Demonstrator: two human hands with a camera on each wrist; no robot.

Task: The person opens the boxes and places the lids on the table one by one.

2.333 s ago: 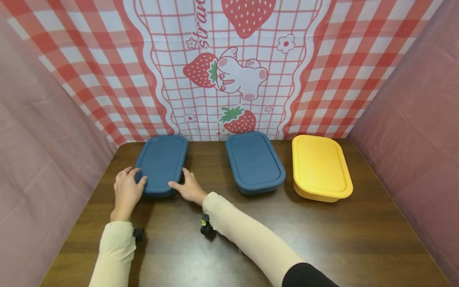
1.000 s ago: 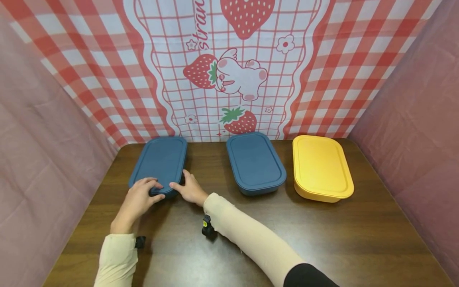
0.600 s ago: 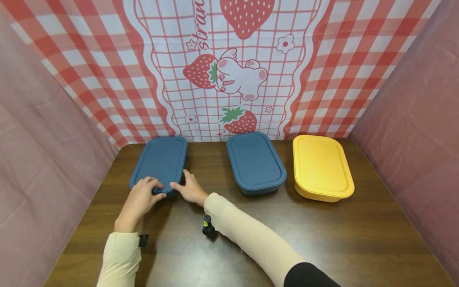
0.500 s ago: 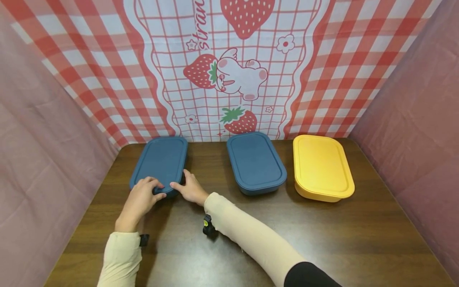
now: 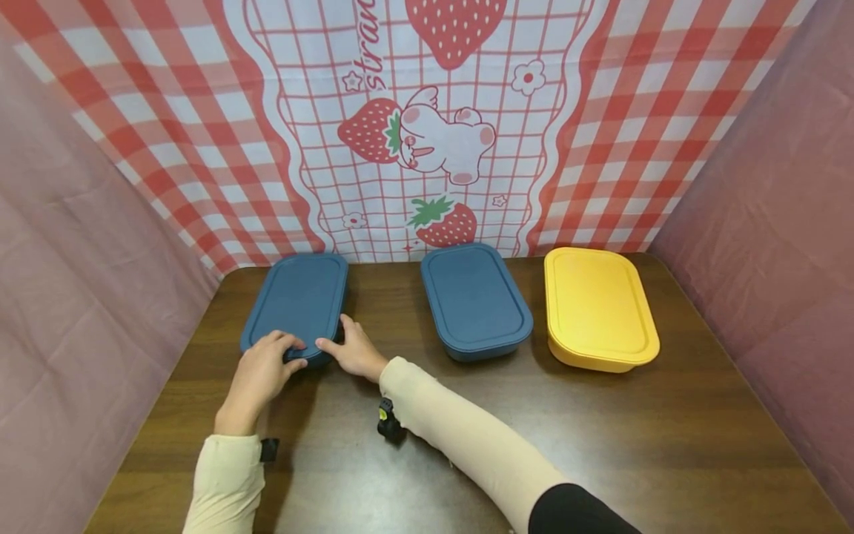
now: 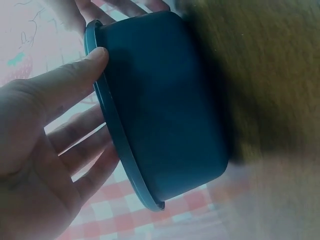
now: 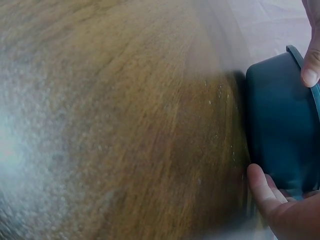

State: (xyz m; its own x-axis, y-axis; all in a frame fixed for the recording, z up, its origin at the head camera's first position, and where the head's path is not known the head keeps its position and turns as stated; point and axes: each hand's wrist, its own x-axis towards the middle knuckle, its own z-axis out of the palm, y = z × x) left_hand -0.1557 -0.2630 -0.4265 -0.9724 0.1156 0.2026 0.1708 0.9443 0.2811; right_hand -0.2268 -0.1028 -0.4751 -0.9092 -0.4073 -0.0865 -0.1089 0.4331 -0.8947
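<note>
A blue food storage box [image 5: 303,293] with its lid [image 6: 117,132] on sits at the left of the table. My left hand [image 5: 260,371] is at the box's near edge. Its thumb presses at the lid's rim while the fingers lie over the lid's top, pinching that edge. At the near right corner is my right hand [image 5: 355,352], with its thumb on the lid's edge and its fingers along the side wall. The lid's rim lies along the box's top in the left wrist view. In the right wrist view the right fingers [image 7: 260,185] reach low on the box wall [image 7: 280,125].
A second blue box [image 5: 475,300] stands at the back middle, with a yellow box [image 5: 600,308] right of it, both lidded. Behind the brown wooden table [image 5: 373,475] hangs a strawberry-print checked cloth [image 5: 427,133]. Pink cloth [image 5: 760,208] hangs at both sides.
My left hand has moved from the left side of the left blue box to its near edge and taken the lid's rim. My right hand has stayed at the corner.
</note>
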